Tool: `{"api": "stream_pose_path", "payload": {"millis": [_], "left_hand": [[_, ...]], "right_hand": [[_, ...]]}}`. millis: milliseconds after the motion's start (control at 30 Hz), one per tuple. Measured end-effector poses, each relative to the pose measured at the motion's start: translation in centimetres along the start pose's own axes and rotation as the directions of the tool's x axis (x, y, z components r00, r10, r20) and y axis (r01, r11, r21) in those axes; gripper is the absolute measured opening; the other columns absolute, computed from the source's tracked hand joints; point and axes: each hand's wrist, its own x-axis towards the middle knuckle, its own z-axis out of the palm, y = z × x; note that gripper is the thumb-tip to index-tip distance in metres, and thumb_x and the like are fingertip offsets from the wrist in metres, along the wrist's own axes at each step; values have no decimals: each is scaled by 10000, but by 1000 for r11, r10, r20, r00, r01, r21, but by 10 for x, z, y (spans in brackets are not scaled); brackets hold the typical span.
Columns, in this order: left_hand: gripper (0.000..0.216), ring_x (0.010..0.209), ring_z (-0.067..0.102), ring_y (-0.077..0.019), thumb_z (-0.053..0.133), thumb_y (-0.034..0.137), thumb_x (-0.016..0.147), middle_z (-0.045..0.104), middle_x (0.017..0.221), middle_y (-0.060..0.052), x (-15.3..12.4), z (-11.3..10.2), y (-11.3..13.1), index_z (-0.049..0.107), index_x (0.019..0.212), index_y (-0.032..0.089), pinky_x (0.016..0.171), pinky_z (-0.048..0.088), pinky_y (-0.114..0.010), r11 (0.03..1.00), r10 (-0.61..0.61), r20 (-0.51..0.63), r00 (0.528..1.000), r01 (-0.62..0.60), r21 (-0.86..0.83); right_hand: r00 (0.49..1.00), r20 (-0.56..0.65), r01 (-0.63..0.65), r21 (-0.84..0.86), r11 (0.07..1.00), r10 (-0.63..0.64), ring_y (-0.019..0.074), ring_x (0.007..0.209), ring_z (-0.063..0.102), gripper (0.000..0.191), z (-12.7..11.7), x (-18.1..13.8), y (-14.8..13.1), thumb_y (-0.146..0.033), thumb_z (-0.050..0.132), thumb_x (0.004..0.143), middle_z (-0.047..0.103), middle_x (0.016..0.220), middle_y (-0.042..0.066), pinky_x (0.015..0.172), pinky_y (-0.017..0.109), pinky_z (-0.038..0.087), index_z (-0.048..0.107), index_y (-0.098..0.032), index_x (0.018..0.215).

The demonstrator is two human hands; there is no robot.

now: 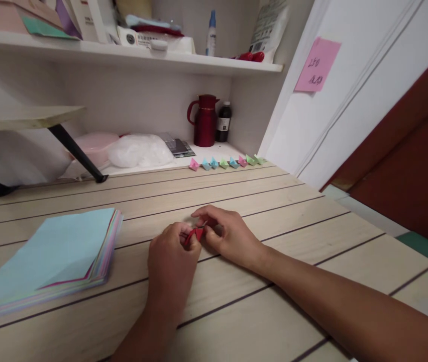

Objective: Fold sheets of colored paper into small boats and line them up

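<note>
My left hand (172,259) and my right hand (227,234) meet over the middle of the wooden table (274,311). Both pinch a small folded piece of red paper (196,234) between fingertips, just above the tabletop. Most of the red paper is hidden by my fingers. To the left lies a stack of coloured square paper sheets (56,259) with a light blue sheet on top. At the table's far edge a row of several small folded paper boats (226,162) in pink, blue and green stands in a line.
Behind the table is a white shelf unit with a dark red jug (203,120), a dark bottle (224,122), a clear plastic bag (138,151) and a pink container (93,146). A pink sticky note (317,65) hangs on the white panel at right.
</note>
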Motion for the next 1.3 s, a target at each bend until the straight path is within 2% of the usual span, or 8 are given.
{"api": "stream_pose_path", "payload": {"millis": [200,300,433,533,833,1000,1133,1300], "left_hand": [[29,606,624,-148,612,231,729,677,654,28,4,-9,6,620,703,222,605,441,-257,961,-214,66,975,223,-165],[17,595,624,-145,621,220,711,682,640,27,7,-14,10,635,705,213,587,446,-246,909,-319,101,942,335,-247],[30,611,639,-150,616,203,700,692,648,24,8,-16,13,644,706,211,607,460,-250,891,-341,119,933,361,-276],[31,610,649,-160,614,220,708,699,652,22,5,-15,14,645,712,216,607,464,-264,893,-337,143,931,364,-265],[54,648,660,-180,604,271,743,712,696,6,6,-11,10,632,720,231,647,471,-293,952,-228,122,966,248,-178],[44,647,669,-172,592,253,751,713,704,12,6,-10,8,628,734,233,643,475,-284,967,-168,131,977,189,-172],[47,645,666,-165,585,229,748,704,695,20,6,-10,5,620,718,235,638,469,-277,986,-103,120,987,118,-120],[65,652,657,-164,571,211,762,697,708,19,5,-9,2,622,731,238,646,468,-283,999,-27,114,993,32,-42]], "right_hand": [[1000,12,-26,54,998,26,135,809,630,350,-3,2,1,-78,606,766,677,982,21,735,253,508,623,-215,1087],[999,38,0,31,1000,-1,155,895,636,456,-1,2,-1,-111,648,757,659,1095,47,815,289,521,594,-235,1192],[995,54,93,-102,990,-88,211,1072,613,584,4,1,-1,-161,681,741,632,1231,72,934,354,478,538,-255,1299],[992,69,117,-186,976,-106,210,1040,627,551,7,1,-1,-134,623,769,680,1151,63,916,344,470,537,-247,1302],[995,74,83,-348,934,-61,205,850,644,521,4,-1,-8,-142,533,823,724,958,38,792,307,459,497,-238,1334],[996,70,72,-372,925,-49,208,860,633,368,2,-1,-9,-171,550,833,717,939,38,809,316,441,574,-238,1194],[998,57,51,-334,941,-34,186,812,609,170,1,-1,-10,-151,558,821,680,874,21,728,279,432,598,-228,967],[996,43,87,-208,974,-80,156,833,577,212,-1,0,-9,-71,548,789,628,929,15,696,244,422,574,-227,930]]}}
